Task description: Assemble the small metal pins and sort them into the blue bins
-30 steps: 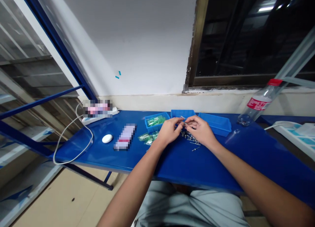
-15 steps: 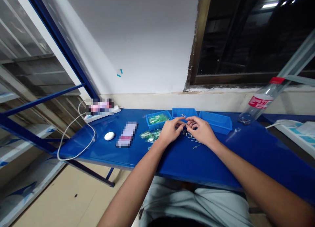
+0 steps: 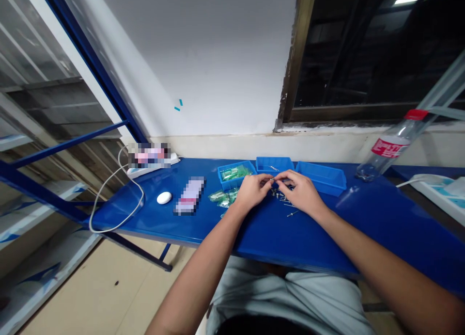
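Note:
My left hand [image 3: 253, 191] and my right hand [image 3: 302, 193] meet over the blue table, fingertips pinched together. A tiny piece sits between them, too small to make out. Below and beside my right hand lies a loose heap of small metal fasteners [image 3: 279, 196], partly hidden by the fingers. One thin metal pin with a thicker collar, like a blind rivet [image 3: 291, 213], lies apart nearer me. Clear packets with green contents [image 3: 220, 197] rest left of my left hand. Behind the hands, a blue bin [image 3: 265, 167] holds a few thin metal pieces.
Another blue bin [image 3: 225, 183] contains green packets; a third blue bin [image 3: 323, 178] stands at right. Leftward lie a blurred phone-like slab [image 3: 190, 196], a white oval object [image 3: 164, 198] and a white cable [image 3: 95, 214]. A plastic bottle [image 3: 388, 146] leans at the right.
My fingertips have drawn together, with the right fingers closing toward the left ones. The whole view has shifted slightly; the things on the table look unmoved.

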Tool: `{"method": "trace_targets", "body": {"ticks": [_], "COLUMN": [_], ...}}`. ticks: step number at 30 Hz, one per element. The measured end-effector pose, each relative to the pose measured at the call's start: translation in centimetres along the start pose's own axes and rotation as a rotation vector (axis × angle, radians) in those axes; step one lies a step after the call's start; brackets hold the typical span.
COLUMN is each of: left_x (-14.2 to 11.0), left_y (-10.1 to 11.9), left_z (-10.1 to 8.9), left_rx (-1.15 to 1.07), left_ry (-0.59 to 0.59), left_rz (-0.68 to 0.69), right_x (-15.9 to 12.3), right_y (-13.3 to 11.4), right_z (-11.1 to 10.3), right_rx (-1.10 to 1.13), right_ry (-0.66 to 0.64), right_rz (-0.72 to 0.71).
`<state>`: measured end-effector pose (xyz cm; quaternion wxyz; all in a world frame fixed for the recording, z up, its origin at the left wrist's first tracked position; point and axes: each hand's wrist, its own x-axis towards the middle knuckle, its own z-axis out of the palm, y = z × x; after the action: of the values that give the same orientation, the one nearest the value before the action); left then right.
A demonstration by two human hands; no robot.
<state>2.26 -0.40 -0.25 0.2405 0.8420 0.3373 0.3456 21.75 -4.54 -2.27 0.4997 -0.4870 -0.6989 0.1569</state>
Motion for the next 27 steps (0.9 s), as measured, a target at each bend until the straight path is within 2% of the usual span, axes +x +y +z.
{"method": "trace_targets", "body": {"ticks": [4, 8, 11, 18, 23, 27], "left_x": [0.1, 0.2, 0.2, -0.1, -0.3, -0.3], "left_y": [-0.8, -1.0, -0.8, 0.0, 0.7, 0.6], "left_z": [0.3, 0.4, 0.6, 0.3, -0.4, -0.4], "left_rx": [-0.018, 0.005, -0.068, -0.135, -0.015, -0.021], "left_ry": [0.007, 0.011, 0.015, 0.056, -0.003, -0.041], "left_rz": [0.0, 0.011, 0.002, -0.015, -0.012, 0.009], "right_x": [0.0, 0.0, 0.0, 0.0, 0.2, 0.1], "right_y": [0.3, 0.8, 0.9, 0.4, 0.2, 0.3], "right_z": [0.2, 0.4, 0.6, 0.3, 0.1, 0.1], "right_rx": [0.086, 0.118, 0.119, -0.011, -0.027, -0.012], "right_ry": [0.015, 0.0, -0.012, -0.011, 0.067, 0.011], "right_rz": [0.104, 0.123, 0.13, 0.019, -0.007, -0.04]}}
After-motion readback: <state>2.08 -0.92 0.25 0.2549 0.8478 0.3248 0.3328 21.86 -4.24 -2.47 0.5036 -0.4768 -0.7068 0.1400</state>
